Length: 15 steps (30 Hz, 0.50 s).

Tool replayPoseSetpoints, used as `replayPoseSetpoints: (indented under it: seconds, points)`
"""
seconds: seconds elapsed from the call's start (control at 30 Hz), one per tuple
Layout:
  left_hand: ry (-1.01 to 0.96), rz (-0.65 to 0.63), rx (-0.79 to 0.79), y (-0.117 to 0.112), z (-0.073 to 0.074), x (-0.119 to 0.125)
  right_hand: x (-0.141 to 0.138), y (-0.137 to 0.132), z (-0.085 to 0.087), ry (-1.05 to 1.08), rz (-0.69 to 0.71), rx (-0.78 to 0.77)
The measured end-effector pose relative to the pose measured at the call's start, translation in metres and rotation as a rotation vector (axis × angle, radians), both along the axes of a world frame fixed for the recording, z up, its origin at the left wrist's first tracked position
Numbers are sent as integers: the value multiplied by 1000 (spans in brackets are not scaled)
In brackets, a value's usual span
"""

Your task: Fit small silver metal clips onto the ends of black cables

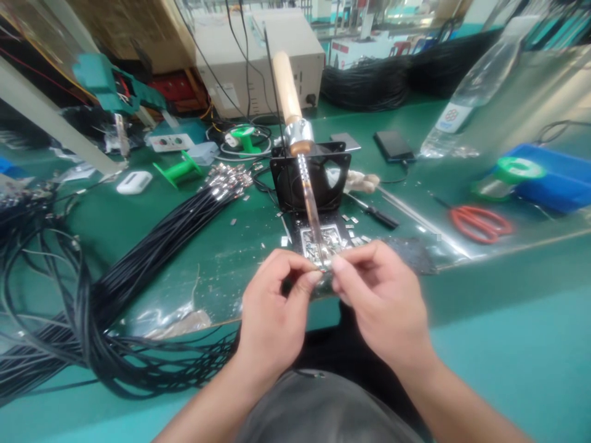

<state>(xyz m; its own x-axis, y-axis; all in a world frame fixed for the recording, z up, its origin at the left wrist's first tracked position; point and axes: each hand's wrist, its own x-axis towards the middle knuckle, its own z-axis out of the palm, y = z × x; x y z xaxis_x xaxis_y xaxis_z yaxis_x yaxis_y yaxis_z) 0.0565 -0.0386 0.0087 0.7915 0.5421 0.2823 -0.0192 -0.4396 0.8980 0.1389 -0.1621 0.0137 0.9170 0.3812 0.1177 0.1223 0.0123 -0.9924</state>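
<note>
My left hand [277, 304] is pinched at the front edge of the bench, its fingertips closed on what looks like a thin cable end [323, 269]. Facing it, my right hand [385, 301] also pinches; its small piece is too blurred to make out. The fingertips of both hands nearly meet. Right above them is the tip of a soldering iron [309, 191] with a wooden handle, fixed tip down. Beneath the iron, a small tray [302, 237] holds many little metal pieces. A black fan [281, 178] stands just behind.
Bundled black cables [161, 240] with bare metal ends lie on the left and hang over the edge. Orange-handled scissors [480, 224], a solder spool [503, 175], a blue bin [563, 178] and a plastic bottle [475, 92] stand right. A screwdriver [381, 216] lies beside the fan.
</note>
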Motion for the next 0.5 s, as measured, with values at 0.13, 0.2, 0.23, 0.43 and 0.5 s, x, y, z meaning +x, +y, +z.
replayPoseSetpoints:
  seconds: [0.13, 0.2, 0.23, 0.43, 0.5]
  points:
    - [2, 0, -38, -1, -1, -1, -1, 0, -7, -15, -16, 12]
    - [9, 2, -63, -3, -2, -2, -2, -1, -11, -14, -21, 14]
    - [11, 2, -74, -4, -2, -2, -3, -1, -12, -8, -19, 14]
    - [-40, 11, -147, -13, -7, -11, -14, -6, -13, 57, 6, 57]
    - [-62, 24, -153, -16, -9, -15, -19, -8, -14, 84, 15, 81]
